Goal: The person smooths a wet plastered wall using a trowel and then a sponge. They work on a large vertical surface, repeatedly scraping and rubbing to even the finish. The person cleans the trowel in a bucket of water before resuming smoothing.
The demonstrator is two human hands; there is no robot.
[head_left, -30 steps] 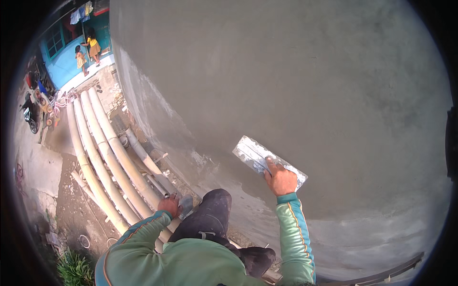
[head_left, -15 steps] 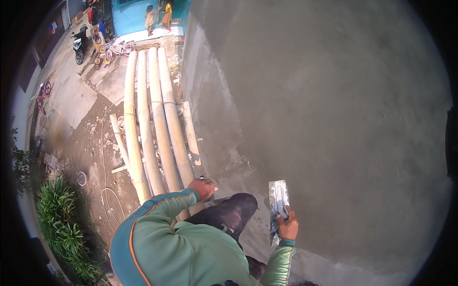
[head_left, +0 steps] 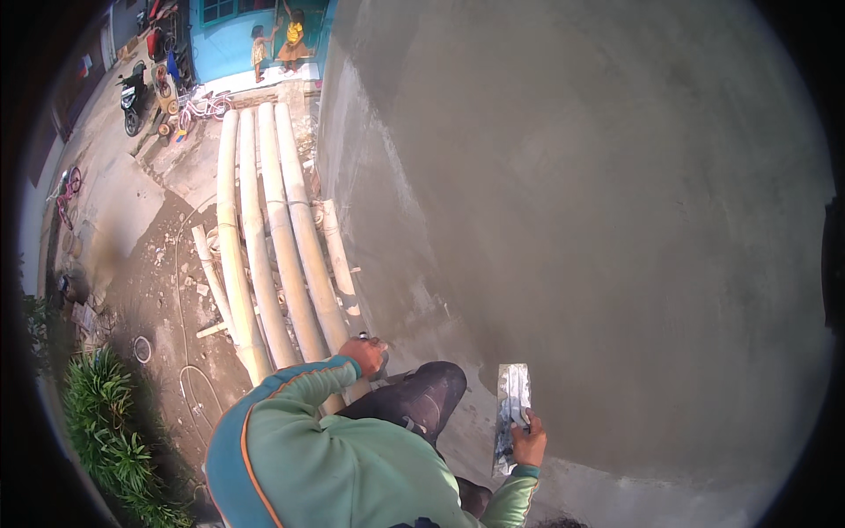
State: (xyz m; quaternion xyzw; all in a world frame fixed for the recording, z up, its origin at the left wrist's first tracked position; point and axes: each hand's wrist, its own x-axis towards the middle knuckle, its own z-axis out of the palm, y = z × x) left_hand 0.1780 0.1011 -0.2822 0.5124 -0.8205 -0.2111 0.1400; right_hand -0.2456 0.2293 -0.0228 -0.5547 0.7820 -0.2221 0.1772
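- Since the earlier frames, the steel trowel [head_left: 512, 414] has come down from high on the wall and turned: it was slanted across the plaster and now stands almost upright, low on the wall, near the person's knee [head_left: 433, 392].
- The right hand [head_left: 528, 440] is closed around the trowel handle, at the lower half of the blade; the blade lies flat on the grey plastered wall [head_left: 616, 220], or very close to it.
- The left hand [head_left: 365, 355] is closed on the end of the bamboo poles [head_left: 273, 255], it seems for support; something small may be in it, but I cannot tell what.
- I judge that the step in hand is smoothing the wet plaster at the lower part of the wall.
- The next stroke calls for a flat blade with even pressure, and a firm hold with the left hand, because the person sits high above the ground.
- Below, the bamboo poles lie side by side as a platform.
- Farther away are a blue house front [head_left: 238, 35] with two people, a motorbike [head_left: 134, 92], and green plants [head_left: 106, 414].
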